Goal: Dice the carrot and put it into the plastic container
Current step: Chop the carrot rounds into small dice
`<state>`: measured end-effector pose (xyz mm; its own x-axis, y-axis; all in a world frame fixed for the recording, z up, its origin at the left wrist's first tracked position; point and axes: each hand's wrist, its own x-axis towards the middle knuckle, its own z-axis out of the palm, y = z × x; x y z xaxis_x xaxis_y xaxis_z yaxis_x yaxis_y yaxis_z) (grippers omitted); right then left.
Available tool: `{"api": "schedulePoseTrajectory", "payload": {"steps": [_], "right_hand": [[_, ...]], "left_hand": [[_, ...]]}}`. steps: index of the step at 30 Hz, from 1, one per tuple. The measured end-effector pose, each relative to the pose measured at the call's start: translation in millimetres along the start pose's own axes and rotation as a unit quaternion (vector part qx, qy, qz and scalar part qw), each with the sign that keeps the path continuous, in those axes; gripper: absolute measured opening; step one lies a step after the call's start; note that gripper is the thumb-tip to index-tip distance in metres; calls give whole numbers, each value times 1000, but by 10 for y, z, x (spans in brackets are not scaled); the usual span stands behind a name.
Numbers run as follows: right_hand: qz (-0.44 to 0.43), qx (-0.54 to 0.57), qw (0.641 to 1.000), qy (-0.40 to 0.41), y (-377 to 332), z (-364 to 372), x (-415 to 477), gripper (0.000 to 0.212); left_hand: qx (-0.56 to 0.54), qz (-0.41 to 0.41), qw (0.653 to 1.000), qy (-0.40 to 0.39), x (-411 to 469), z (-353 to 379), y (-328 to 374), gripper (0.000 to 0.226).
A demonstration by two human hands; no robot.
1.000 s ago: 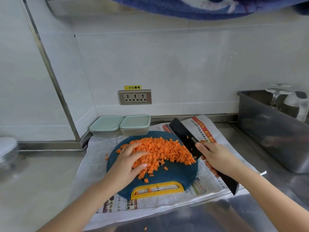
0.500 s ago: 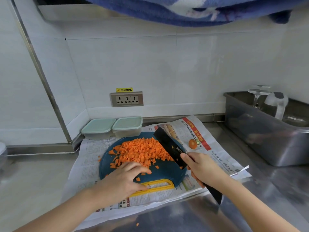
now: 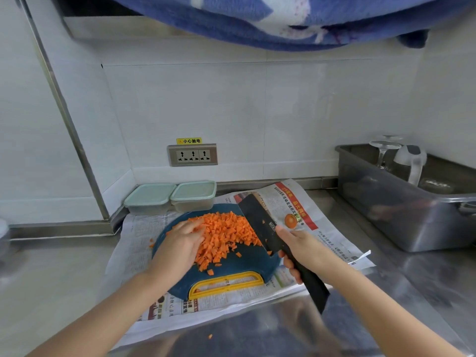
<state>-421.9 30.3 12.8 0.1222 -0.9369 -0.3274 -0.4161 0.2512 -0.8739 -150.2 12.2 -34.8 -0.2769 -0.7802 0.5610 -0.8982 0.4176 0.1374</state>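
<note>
As the right hand (image 3: 306,251) grips the knife (image 3: 260,222), left hand (image 3: 180,249) touches carrot (image 3: 226,233).

Orange carrot dice (image 3: 226,233) — dark blue board (image 3: 239,264), yellow handle (image 3: 226,283) — black knife (image 3: 260,222).

The diced carrot (image 3: 226,235) is a bright orange heap of small cubes on the far half of the round blue board (image 3: 252,266), with a few strays nearer. Against the back edge of the counter (image 3: 51,279) stand the left plastic container (image 3: 149,199) and right plastic container (image 3: 193,197), touching, pale green lids on.
</note>
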Motion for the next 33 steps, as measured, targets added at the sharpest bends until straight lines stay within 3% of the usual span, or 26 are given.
{"api": "schedulePoseTrajectory", "payload": {"steps": [2,7,10,16,21,26,28,30,33], "right_hand": [[50,66,996,-30,-76,50,-11,60],[44,115,991,-51,-261,187,14,70],[45,128,989,-55,-351,228,-1,72],[55,119,990,-57,-341,262,-9,74],[55,106,991,-65,-381,290,9,74],[27,107,993,-49,-407,222,6,71],[28,107,992,-62,-365,134,-19,68],[42,98,991,-79,-312,40,-46,64],[68,51,993,-82,-258,-42,-85,52]], "left_hand": [[-36,-17,999,-31,29,7,178,50],[-63,119,982,-135,104,53,745,72],[-60,154,979,-118,174,173,810,81],[-68,143,981,-116,142,278,755,79],[-61,117,986,-102,144,337,729,86],[-38,38,996,-75,133,307,558,88],[-7,7,995,-95,112,303,446,80],[45,2,997,-69,144,319,363,56],[14,-71,995,-69,223,251,349,78]]}}
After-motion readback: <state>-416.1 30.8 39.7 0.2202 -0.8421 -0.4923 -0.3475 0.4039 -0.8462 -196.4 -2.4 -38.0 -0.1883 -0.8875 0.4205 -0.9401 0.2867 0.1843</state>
